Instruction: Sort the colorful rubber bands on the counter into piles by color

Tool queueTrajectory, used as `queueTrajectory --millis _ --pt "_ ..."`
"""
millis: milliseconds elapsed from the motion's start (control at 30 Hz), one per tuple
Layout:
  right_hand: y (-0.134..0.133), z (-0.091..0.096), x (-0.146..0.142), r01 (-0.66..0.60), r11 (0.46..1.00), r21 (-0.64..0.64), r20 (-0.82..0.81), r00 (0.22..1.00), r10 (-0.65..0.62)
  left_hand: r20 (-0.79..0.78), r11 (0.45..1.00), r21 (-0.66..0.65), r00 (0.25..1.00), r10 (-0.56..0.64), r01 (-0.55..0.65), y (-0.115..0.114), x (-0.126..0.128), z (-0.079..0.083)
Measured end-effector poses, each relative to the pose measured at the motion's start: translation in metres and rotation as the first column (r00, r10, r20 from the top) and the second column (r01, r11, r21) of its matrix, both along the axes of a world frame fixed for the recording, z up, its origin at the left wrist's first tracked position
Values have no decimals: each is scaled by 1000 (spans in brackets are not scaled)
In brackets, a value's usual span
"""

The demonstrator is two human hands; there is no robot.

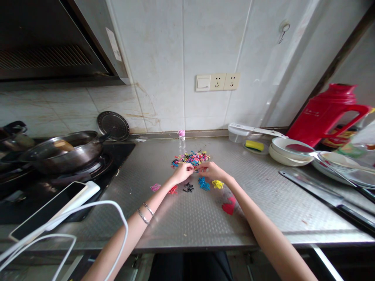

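Note:
A mixed heap of small coloured rubber bands (191,158) lies on the steel counter (205,218). My left hand (182,172) and my right hand (211,170) meet at its near edge, both with fingers pinched together on bands too small to name. Just in front of my hands lie small sorted clusters: pink (155,187), red (173,190), black (188,187), blue (204,183) and yellow (217,184). A red object (229,206) lies beside my right forearm. A small clear bottle with a pink cap (181,137) stands behind the heap.
A wok (67,150) sits on the stove at left, with a phone and white cable (55,208) at the near left. At right are stacked bowls (288,150), a sponge dish (254,145), a red thermos jug (325,113) and a long knife (322,193).

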State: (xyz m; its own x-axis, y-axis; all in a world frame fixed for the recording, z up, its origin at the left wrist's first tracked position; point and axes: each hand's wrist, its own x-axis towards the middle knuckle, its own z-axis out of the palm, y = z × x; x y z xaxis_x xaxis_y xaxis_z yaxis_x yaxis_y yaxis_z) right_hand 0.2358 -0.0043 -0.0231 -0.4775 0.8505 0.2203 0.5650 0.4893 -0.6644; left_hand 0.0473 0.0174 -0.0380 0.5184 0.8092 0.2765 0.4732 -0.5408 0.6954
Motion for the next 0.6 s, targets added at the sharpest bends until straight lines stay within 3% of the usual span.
queueTrajectory --millis 367,600 --pt "2 -3 -1 29 999 20 -22 999 -28 53 998 -25 997 -52 54 7 -5 -2" --pt "6 -4 6 67 998 16 -21 998 -66 12 992 -97 997 -73 74 8 -12 11"
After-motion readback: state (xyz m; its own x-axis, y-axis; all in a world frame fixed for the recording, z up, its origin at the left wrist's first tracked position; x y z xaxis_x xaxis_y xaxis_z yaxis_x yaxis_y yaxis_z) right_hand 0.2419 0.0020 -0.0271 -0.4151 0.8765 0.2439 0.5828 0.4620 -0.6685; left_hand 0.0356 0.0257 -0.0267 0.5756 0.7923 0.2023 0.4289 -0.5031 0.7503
